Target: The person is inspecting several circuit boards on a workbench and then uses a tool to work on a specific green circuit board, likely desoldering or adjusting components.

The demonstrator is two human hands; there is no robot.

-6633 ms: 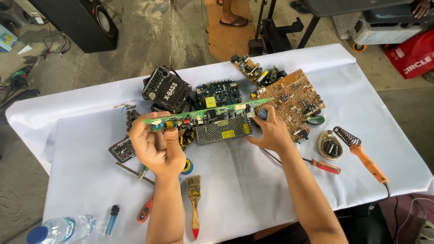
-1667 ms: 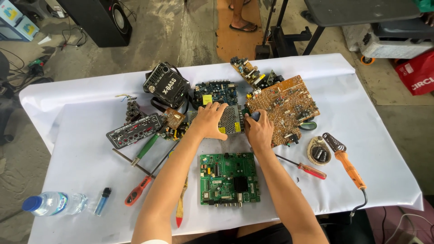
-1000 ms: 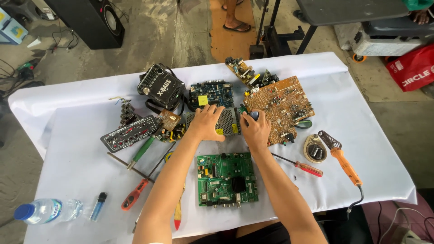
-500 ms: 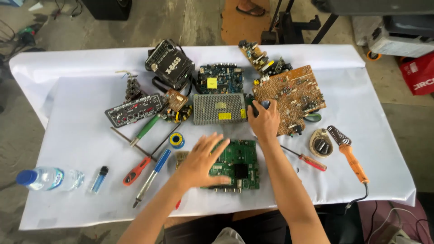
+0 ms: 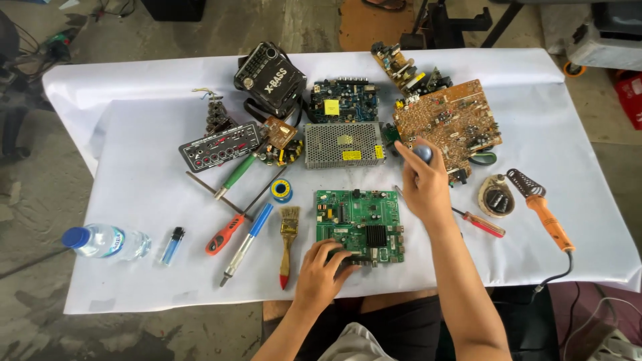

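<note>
- 2 hands are at work over the white sheet point(image 5: 134, 194) that covers your table.
- Your left hand point(image 5: 319, 275) rests on the near edge of the green circuit board point(image 5: 358, 224), fingers curled over its lower left corner and pressing on it.
- That board lies flat on the sheet, directly in front of you, just below the perforated metal power supply box point(image 5: 344, 144).
- Your right hand point(image 5: 423, 187) is raised beside the board's upper right corner, closed around a tool with a blue-grey rounded handle point(image 5: 422, 153); the tip is hidden, so you cannot tell what kind of tool it is.
- Just behind that hand lies the large brown circuit board point(image 5: 448, 124).
- Left of the green board lie a paintbrush point(image 5: 287, 242), a blue-handled tool point(image 5: 246, 242), an orange-handled screwdriver point(image 5: 224, 234) and a spool of solder point(image 5: 281, 190).
- Right of your right arm lie a red-handled screwdriver point(image 5: 479, 223), a round holder point(image 5: 496, 196) and an orange soldering iron point(image 5: 543, 214).
- At the far left lie a water bottle point(image 5: 103, 241) and a blue lighter point(image 5: 173, 245).
</note>
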